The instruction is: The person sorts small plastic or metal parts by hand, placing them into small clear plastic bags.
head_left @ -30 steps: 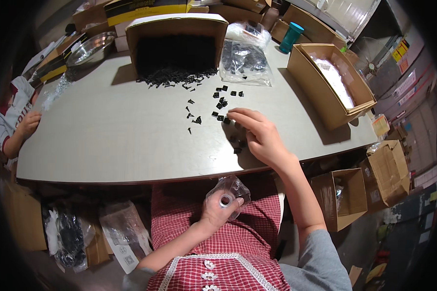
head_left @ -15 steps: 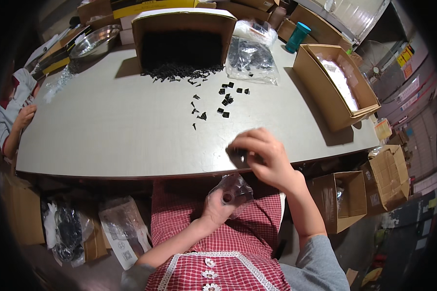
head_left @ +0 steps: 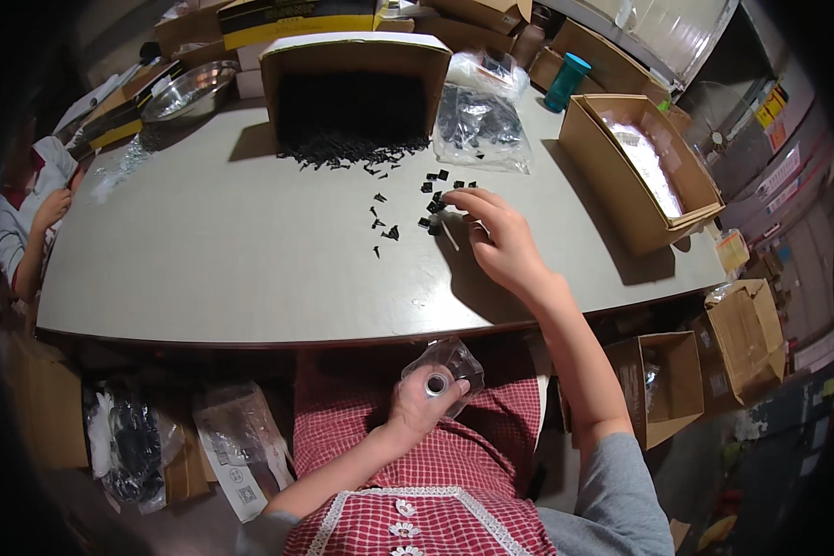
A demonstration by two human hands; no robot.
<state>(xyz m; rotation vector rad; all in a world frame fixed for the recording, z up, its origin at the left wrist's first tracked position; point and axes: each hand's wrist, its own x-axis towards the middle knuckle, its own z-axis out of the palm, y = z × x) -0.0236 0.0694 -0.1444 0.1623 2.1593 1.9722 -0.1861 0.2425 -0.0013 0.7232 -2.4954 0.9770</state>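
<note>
Black pieces [head_left: 435, 207] lie in a loose cluster on the table [head_left: 204, 250], with the fingertips of the right hand [head_left: 500, 241] at their right edge; its fingers are bent, but whether they pinch a piece I cannot tell. Below, over the lap, the left hand [head_left: 420, 406] is closed on a clear bag [head_left: 456, 360], thumb laid across it, with a pale ring [head_left: 426, 384] facing up, a hold that probably keeps the opening upright and handy. Left of the cluster are a few black screws [head_left: 392, 233], apart from the pieces, presumably so the two kinds don't mix. Farther back, a big box [head_left: 357, 43] has its open side toward the person, its black heap [head_left: 352, 148] spilling onto the table, likely for easy reach. Just right of it rests a bag of dark parts [head_left: 481, 119]; farther right stands an open carton [head_left: 612, 199], angled along the table's side, perhaps leaving the middle free for the hands. At far left, another person's hand [head_left: 54, 206] is near the table edge.
</note>
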